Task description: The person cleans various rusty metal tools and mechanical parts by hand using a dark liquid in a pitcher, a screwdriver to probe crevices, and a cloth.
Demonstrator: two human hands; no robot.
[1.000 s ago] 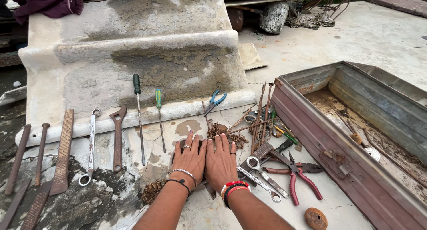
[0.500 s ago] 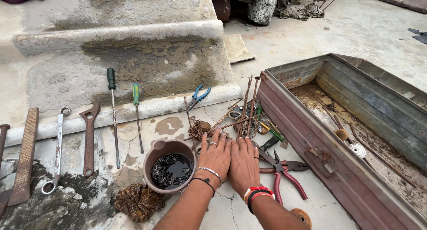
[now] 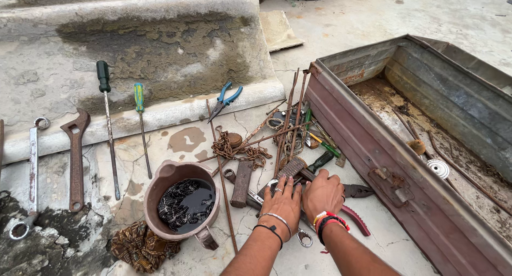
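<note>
Hands are working low in the frame's centre, sorting through a rusty tool pile (image 3: 288,153) on the concrete floor (image 3: 373,238). The left hand (image 3: 282,201) is lying flat, fingers spread, pressing on a spanner (image 3: 304,234) and the file (image 3: 290,169) beside it, gripping nothing. The right hand (image 3: 322,193) is curling over the red pliers (image 3: 354,214), fingers bent, though whether it is gripping them I cannot tell. Judging by this, picking one tool out is the step in hand; next calls for a firm pinch and a lift free of the tangle. A pot (image 3: 176,174) is sitting left of the hands, a metal box (image 3: 373,148) right.
</note>
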